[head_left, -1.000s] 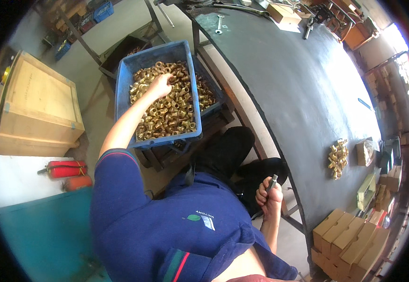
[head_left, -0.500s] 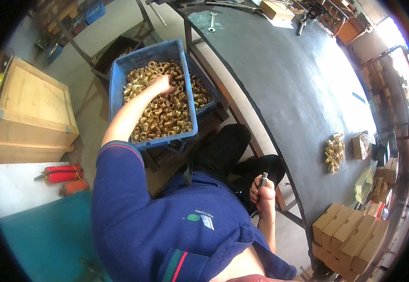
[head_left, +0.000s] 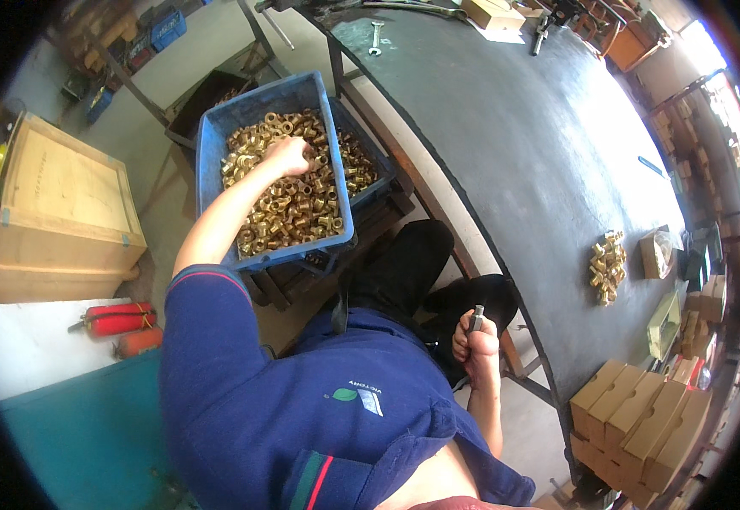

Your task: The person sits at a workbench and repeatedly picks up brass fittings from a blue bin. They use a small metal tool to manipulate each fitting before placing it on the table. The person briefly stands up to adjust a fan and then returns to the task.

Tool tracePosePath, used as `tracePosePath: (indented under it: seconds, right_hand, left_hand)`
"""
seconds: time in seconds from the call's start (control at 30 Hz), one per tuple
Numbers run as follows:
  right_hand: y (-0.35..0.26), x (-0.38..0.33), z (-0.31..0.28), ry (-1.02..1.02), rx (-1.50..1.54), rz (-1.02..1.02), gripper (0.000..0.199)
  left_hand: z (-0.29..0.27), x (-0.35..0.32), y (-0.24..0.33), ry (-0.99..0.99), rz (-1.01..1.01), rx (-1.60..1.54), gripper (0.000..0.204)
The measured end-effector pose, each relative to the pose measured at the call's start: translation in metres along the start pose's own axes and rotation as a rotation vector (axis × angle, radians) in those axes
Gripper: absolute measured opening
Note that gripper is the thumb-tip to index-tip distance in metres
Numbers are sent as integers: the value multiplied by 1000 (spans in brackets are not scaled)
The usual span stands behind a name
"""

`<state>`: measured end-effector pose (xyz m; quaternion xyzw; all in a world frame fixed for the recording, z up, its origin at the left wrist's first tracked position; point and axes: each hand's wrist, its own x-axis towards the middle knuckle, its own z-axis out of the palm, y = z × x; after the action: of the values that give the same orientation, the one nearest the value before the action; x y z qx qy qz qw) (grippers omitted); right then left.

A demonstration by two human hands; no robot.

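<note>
My left hand (head_left: pixel 289 158) reaches into a blue plastic crate (head_left: pixel 346 183) heaped with brass-coloured threaded fittings (head_left: pixel 289 212). Its fingers are curled down among the pieces, and whatever they grip is hidden. Low on the right, near my knee and beside the table's edge, my right hand (head_left: pixel 479 347) is closed around a short grey metal rod (head_left: pixel 475 318). The rod stands upright, its narrower end poking out above the fingers. A small pile of similar brass fittings (head_left: pixel 608 268) lies on the dark tabletop (head_left: pixel 506 161) to the right.
Cardboard boxes (head_left: pixel 638 416) are stacked at the table's near right corner. A spanner (head_left: pixel 376 38) rests at its far left. Another blue crate of fittings (head_left: pixel 361 166) sits beneath the first. On the left are a wooden crate (head_left: pixel 68 208) and red fire extinguishers (head_left: pixel 119 319).
The whole view has shifted slightly. My left hand stays among the fittings with its fingers curled, and my right hand keeps hold of the rod.
</note>
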<state>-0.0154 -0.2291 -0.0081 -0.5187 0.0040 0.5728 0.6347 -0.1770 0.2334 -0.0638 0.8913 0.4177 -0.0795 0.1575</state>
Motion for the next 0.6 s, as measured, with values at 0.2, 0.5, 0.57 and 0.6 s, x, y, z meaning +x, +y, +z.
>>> tracePosePath:
  seconds: [0.2,0.5,0.57,0.6]
  right_hand:
    - [-2,-1,4,-4,10,30,16]
    - [-29,12,57,-104,-429,-45,13]
    - [-33,17,68,-80,-556,-61,13]
    - [-34,20,69,-111,-570,-111,12]
  left_hand:
    - [-36,-35,3,-31,-3,-1595,9]
    - [-28,-79,140,-422,391,-1816,17]
    - [-17,-87,172,-457,424,-1729,17]
    - [-14,-93,187,-485,418,-1690,16]
